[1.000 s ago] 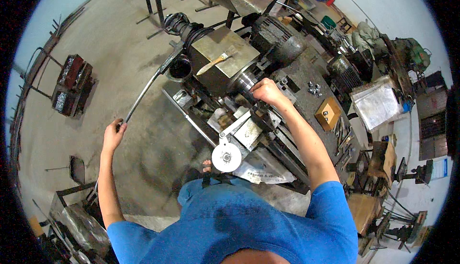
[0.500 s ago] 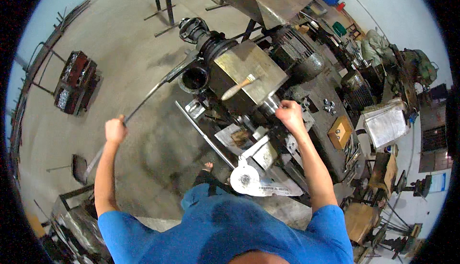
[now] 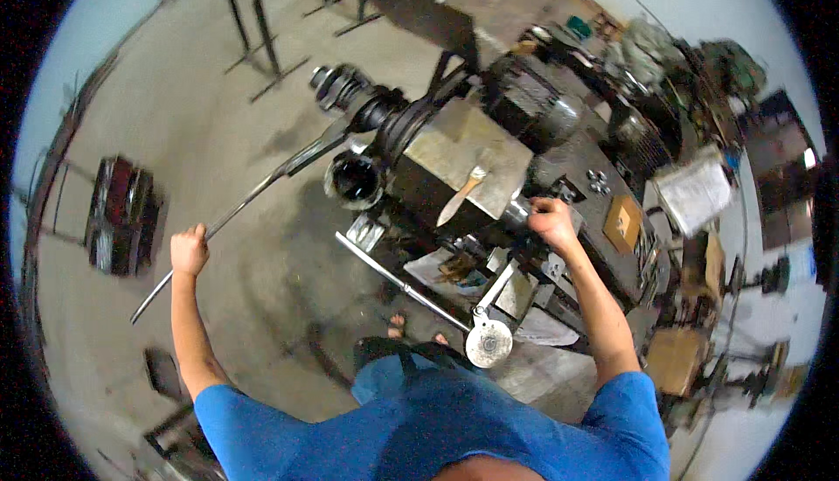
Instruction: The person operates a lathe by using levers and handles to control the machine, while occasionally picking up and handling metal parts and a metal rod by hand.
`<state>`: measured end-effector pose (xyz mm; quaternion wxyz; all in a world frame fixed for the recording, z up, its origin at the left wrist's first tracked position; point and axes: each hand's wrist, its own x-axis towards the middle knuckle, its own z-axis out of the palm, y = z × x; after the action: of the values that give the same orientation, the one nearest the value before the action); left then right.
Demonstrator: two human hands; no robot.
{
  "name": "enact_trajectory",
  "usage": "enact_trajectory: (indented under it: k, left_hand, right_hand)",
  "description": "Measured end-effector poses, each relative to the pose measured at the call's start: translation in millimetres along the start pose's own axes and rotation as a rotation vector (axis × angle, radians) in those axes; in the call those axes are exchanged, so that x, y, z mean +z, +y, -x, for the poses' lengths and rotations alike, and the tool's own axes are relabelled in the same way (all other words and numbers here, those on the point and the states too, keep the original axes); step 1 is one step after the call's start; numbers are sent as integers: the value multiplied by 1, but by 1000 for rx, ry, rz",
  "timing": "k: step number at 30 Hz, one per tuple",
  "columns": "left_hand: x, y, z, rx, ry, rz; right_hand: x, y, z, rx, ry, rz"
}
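Note:
My left hand [image 3: 190, 249] is closed around a long steel bar [image 3: 242, 208], whose lower end sticks out past the fist. The bar's upper end meets the dark, greasy round fitting [image 3: 384, 114] at the left end of a machine. My right hand [image 3: 551, 223], fingers curled, is at the end of a shiny metal cylinder [image 3: 517, 211] on the machine's near right side. What its fingers grip is hidden. On the machine's flat metal top [image 3: 437, 145] lies a brush [image 3: 461, 198] with a wooden handle. An open dark pipe mouth [image 3: 354, 181] is under the bar's upper part.
A round white disc on an arm [image 3: 488, 343] and a pale metal rail [image 3: 393, 278] stand between me and the machine. To the right, a bench holds a yellow box [image 3: 622, 225] and several small metal parts [image 3: 598, 182]. A dark rack [image 3: 121, 216] stands left.
The view has shifted and turned slightly, so the machine appears lower and further right. My left hand still grips the bar; my right hand stays at the cylinder's end.

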<state>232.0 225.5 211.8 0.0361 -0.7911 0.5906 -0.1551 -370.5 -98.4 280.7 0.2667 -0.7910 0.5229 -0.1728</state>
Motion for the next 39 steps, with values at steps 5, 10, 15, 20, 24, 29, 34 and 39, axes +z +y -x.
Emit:
enact_trajectory:
  k: [5,10,15,20,24,29,34,39]
  left_hand:
    - [10,4,-15,-17,-40,-27]
    - [11,65,-23,-161,380,569]
    - [111,198,0,-502,114,990]
    - [133,333,-47,-298,-309,1059]
    - [161,335,-74,74,-391,483]
    - [124,314,-97,118,-334,456]
    - [150,232,-37,-296,-309,864]
    - [-17,245,-28,-535,170,1387]
  right_hand:
    - [-6,-7,2,-117,30,127]
    - [-30,-33,45,-260,294,10]
    - [-65,-18,122,-205,397,-108]
    - [-71,46,231,178,440,-55]
    - [-43,94,311,344,524,-16]
    - [-39,90,342,578,334,-29]
    - [-17,140,363,711,221,-22]
    - [91,294,487,1024,221,-647]
